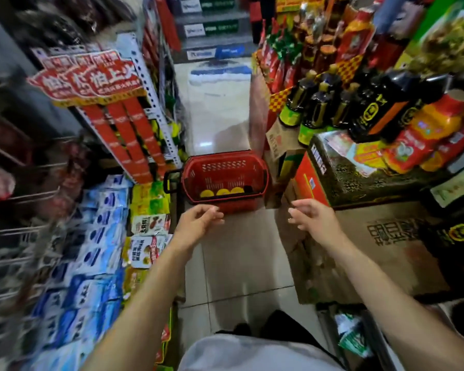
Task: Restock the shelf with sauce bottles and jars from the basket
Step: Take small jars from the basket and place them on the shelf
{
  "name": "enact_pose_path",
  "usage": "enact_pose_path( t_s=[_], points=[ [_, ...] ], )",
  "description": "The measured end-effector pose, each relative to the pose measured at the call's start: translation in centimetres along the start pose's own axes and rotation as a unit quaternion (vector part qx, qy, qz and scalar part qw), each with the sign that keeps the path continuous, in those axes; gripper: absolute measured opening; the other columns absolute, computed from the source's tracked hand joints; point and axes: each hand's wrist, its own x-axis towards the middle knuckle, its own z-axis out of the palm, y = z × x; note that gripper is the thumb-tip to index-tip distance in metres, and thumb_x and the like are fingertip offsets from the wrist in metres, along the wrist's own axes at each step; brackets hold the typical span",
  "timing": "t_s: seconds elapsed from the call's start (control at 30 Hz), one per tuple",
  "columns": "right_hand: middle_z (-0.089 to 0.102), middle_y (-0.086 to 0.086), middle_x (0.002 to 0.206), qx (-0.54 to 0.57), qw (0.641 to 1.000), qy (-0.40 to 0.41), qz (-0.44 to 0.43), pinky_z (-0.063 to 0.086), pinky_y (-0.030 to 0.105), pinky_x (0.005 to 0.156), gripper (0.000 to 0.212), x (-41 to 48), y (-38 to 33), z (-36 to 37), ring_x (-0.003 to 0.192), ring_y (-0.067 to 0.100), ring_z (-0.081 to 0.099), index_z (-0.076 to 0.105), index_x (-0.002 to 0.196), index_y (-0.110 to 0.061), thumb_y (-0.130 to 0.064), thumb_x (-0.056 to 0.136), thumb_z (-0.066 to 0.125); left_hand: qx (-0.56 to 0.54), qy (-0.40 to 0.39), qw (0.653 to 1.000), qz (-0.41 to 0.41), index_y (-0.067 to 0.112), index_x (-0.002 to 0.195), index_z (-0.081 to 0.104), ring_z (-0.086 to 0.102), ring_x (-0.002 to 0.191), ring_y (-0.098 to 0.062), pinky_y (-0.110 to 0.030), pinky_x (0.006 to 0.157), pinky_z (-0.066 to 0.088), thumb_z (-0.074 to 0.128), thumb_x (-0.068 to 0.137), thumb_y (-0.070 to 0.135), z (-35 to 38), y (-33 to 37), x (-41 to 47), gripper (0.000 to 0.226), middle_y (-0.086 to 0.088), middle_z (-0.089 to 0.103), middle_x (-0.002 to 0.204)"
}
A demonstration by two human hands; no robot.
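Red basket [224, 167] on floor [239, 263], three yellow lids [223, 192] inside (near wall); left hand [198, 222], right hand [314, 219] nearby, fingers loose, empty.

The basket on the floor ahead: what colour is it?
Red, with a black handle, seen in the head view: basket.

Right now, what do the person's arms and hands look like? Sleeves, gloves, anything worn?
The left hand and right hand are bare: no gloves, rings, watch or bands visible. The left forearm and right forearm are uncovered, with no sleeves in view. A light grey top shows at the bottom edge.
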Motion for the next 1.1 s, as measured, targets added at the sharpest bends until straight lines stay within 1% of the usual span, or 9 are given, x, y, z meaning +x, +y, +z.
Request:
enact_pose_path(
  t_s=[0.1,0.17,0.23,0.33,0.5,0.67,0.83,0.97,1.1],
  points=[
    [0.064,0.007,0.088,-0.008,1.000,-0.023,0.012,0.048,0.013,0.055,0.012,3.1,0.0,0.7,0.073,0.023,0.064,0.059,0.098,-0.011,-0.010,0.086,0.062,-0.029,0.031,0.998,-0.040,0.017,0.083,0.062,0.068,0.065,-0.003,-0.023,0.064,0.045,0.050,0.093,0.017,-0.7,0.0,2.0,0.016,0.002,0.069,0.081],
    [0.064,0.004,0.088,-0.003,0.999,-0.033,0.022,0.048,0.016,0.058,0.010,4.9,0.1,1.0,0.075,0.022,0.065,0.060,0.095,-0.015,-0.012,0.086,0.062,-0.030,0.046,0.997,-0.052,0.017,0.082,0.063,0.067,0.064,-0.002,-0.025,0.069,0.046,0.049,0.093,0.017,-0.7,0.1,3.1,0.018,0.003,0.069,0.080],
    [0.063,0.001,0.088,0.004,0.998,-0.043,0.037,0.047,0.019,0.059,0.008,7.6,0.3,1.4,0.073,0.020,0.065,0.060,0.093,-0.017,-0.012,0.086,0.062,-0.025,0.063,0.996,-0.058,0.018,0.081,0.062,0.066,0.060,0.000,-0.025,0.069,0.044,0.049,0.093,0.016,-0.4,0.6,5.2,0.018,0.003,0.068,0.078],
    [0.062,-0.003,0.085,0.015,0.997,-0.062,0.043,0.046,0.018,0.059,0.010,11.6,0.0,1.7,0.069,0.014,0.064,0.059,0.097,-0.013,-0.011,0.087,0.061,-0.024,0.081,0.994,-0.066,0.017,0.080,0.060,0.065,0.057,0.000,-0.024,0.066,0.042,0.051,0.092,0.015,0.2,1.9,8.4,0.016,0.001,0.067,0.079],
    [0.062,-0.005,0.080,0.026,0.995,-0.082,0.046,0.046,0.015,0.055,0.011,18.1,-1.1,1.6,0.063,0.004,0.063,0.060,0.098,-0.010,-0.010,0.087,0.061,-0.019,0.092,0.992,-0.085,0.016,0.081,0.060,0.064,0.074,-0.013,-0.024,0.068,0.044,0.053,0.092,0.018,1.9,4.2,13.5,0.013,-0.003,0.068,0.083],
    [0.062,-0.004,0.076,0.026,0.992,-0.101,0.065,0.045,0.011,0.052,0.009,23.1,-1.6,1.7,0.057,-0.003,0.063,0.059,0.097,-0.013,-0.012,0.088,0.061,-0.008,0.092,0.990,-0.106,0.016,0.081,0.059,0.065,0.061,-0.002,-0.022,0.066,0.044,0.052,0.092,0.019,3.1,5.6,18.1,0.014,0.001,0.068,0.079],
    [0.062,-0.005,0.080,0.015,0.989,-0.112,0.100,0.048,0.013,0.055,0.011,27.1,-1.3,2.3,0.068,0.005,0.065,0.060,0.099,-0.014,-0.015,0.088,0.060,-0.008,0.079,0.988,-0.135,0.016,0.084,0.059,0.066,0.061,0.000,-0.023,0.069,0.044,0.052,0.093,0.022,3.0,6.1,22.5,0.013,0.004,0.069,0.079],
    [0.064,-0.006,0.082,-0.006,0.988,-0.104,0.117,0.050,0.016,0.061,0.014,30.6,-0.9,3.4,0.067,0.000,0.065,0.060,0.101,-0.015,-0.018,0.088,0.060,0.004,0.068,0.986,-0.150,0.018,0.085,0.059,0.067,0.071,-0.006,-0.024,0.069,0.043,0.049,0.094,0.022,2.3,6.5,26.9,0.014,0.003,0.068,0.083],
    [0.063,-0.001,0.084,0.000,0.983,-0.092,0.156,0.048,0.009,0.053,0.018,34.7,-1.1,5.4,0.070,0.007,0.064,0.059,0.105,-0.010,-0.016,0.089,0.059,0.004,0.054,0.985,-0.161,0.019,0.085,0.058,0.066,0.074,-0.008,-0.021,0.066,0.047,0.047,0.095,0.020,0.9,7.2,32.3,0.015,0.001,0.068,0.086]
  ],
)
